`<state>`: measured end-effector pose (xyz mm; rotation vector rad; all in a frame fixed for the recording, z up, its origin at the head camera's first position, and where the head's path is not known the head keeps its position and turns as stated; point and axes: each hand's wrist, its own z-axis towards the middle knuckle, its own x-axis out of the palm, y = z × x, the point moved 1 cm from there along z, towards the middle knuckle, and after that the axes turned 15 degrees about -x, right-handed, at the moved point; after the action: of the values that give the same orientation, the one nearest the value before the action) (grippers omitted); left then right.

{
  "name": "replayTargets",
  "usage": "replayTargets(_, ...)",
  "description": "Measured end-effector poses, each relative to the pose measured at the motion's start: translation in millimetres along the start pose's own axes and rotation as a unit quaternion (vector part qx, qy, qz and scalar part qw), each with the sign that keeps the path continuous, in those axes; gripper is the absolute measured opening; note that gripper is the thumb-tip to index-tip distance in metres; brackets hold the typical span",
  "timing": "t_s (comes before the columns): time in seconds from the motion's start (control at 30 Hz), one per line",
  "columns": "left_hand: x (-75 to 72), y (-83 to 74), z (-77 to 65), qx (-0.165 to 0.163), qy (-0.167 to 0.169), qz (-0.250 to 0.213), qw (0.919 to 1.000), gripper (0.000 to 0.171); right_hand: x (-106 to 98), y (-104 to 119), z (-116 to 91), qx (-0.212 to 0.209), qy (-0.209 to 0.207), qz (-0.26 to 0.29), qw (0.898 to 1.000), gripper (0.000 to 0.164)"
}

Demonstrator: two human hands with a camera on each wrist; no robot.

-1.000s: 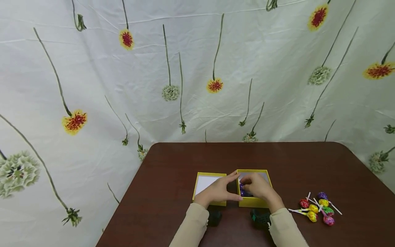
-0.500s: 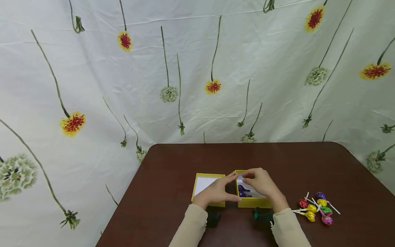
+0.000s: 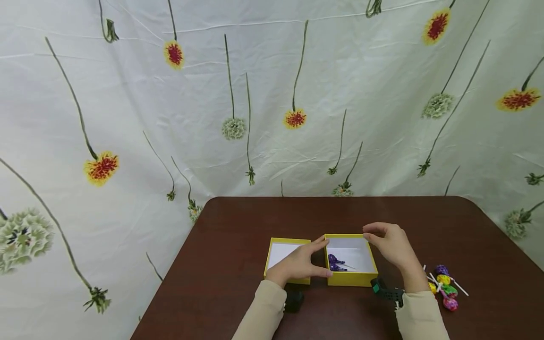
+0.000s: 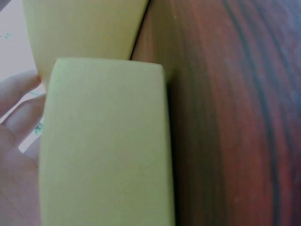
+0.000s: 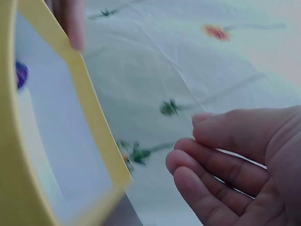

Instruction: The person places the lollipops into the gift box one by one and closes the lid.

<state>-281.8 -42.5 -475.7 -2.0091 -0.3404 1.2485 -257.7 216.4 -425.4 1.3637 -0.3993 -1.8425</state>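
Note:
A yellow box (image 3: 352, 279) with a white inside stands on the table. Two purple lollipops (image 3: 335, 262) lie along its left side. My left hand (image 3: 301, 262) rests at the box's left side, thumb at the near corner and straight fingers at the far corner. Above the far right corner is my right hand (image 3: 393, 243), with nothing between its fingers. In the right wrist view its fingers (image 5: 188, 181) are loosely bent, beside the box wall. More lollipops in yellow, green, pink and purple, such as the green lollipop (image 3: 450, 290), lie in a pile to the right.
A second yellow open piece (image 3: 291, 239), shallow and white inside, lies left of the box, partly under my left hand. The brown table (image 3: 238, 217) ends at a floral white cloth (image 3: 272, 94) behind. Each wrist wears a dark device, such as the right wrist's strap (image 3: 388, 292).
My right hand has lifted from inside the box and moved right, past its far right corner. The purple lollipops in the box have come into full sight. My left hand stays put.

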Motion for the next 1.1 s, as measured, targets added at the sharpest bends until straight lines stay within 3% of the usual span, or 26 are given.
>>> replayTargets(0.3, 0.4, 0.5, -1.4, 0.004, 0.010, -0.024, 0.9996, 0.086, -31.5, -38.4, -23.3, 0.075, -0.025, -0.029, 0.996, 0.037)
replayTargets(0.63, -0.5, -1.6, -1.6, 0.005, 0.005, -0.026, 0.9996, 0.086, -65.4, -72.7, -46.1, 0.141, -0.058, -0.078, 0.985, 0.041)
replayTargets(0.87, -1.8, -2.6, 0.0, 0.007, 0.002, -0.014, 0.9999, 0.086, -69.1, -84.0, -55.2, 0.216, -0.112, -0.068, 0.968, 0.042)
replayTargets(1.1, -2.4, -3.9, -0.1, 0.010, 0.004, -0.008, 0.9999, 0.086, -71.1, -92.2, -67.4, 0.311, -0.151, -0.038, 0.938, 0.046)
